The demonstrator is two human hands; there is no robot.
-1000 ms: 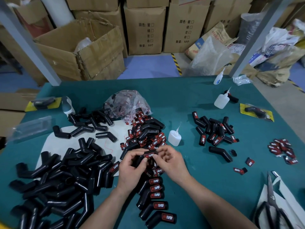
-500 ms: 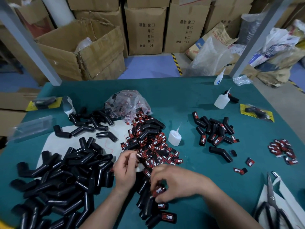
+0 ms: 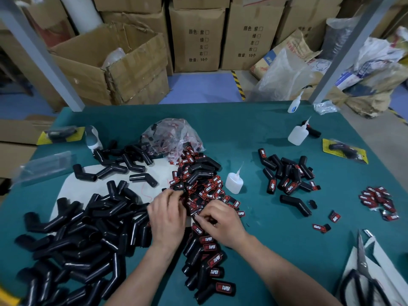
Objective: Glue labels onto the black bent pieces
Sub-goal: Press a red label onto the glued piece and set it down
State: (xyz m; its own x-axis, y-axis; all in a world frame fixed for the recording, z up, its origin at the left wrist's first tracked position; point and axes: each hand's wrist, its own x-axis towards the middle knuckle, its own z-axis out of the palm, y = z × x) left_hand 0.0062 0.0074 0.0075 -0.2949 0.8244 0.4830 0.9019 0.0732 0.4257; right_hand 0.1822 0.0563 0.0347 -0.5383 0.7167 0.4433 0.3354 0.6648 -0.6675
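A heap of red-and-black labels (image 3: 204, 186) lies mid-table. My left hand (image 3: 167, 215) reaches into its near left edge, fingertips curled and pinching a label. At the heap's near edge my right hand (image 3: 221, 223) has thumb and curled fingers pinched on another label. Unlabelled black bent pieces (image 3: 88, 239) are piled to the left, partly on a white sheet (image 3: 66, 186). Labelled pieces (image 3: 210, 259) reading TAPER lie in a row beneath my wrists. A small glue bottle (image 3: 234, 182) stands right of the heap.
A plastic bag of labels (image 3: 174, 138) sits behind the heap. More labelled pieces (image 3: 287, 175) and two glue bottles (image 3: 298, 134) lie to the right, with loose labels (image 3: 377, 200) and scissors (image 3: 362, 274) near the right edge. Cardboard boxes (image 3: 110, 69) stand beyond the table.
My hands pressed a label on a piece, then the right hand laid that piece in the row. Both hands have now moved to the label heap.
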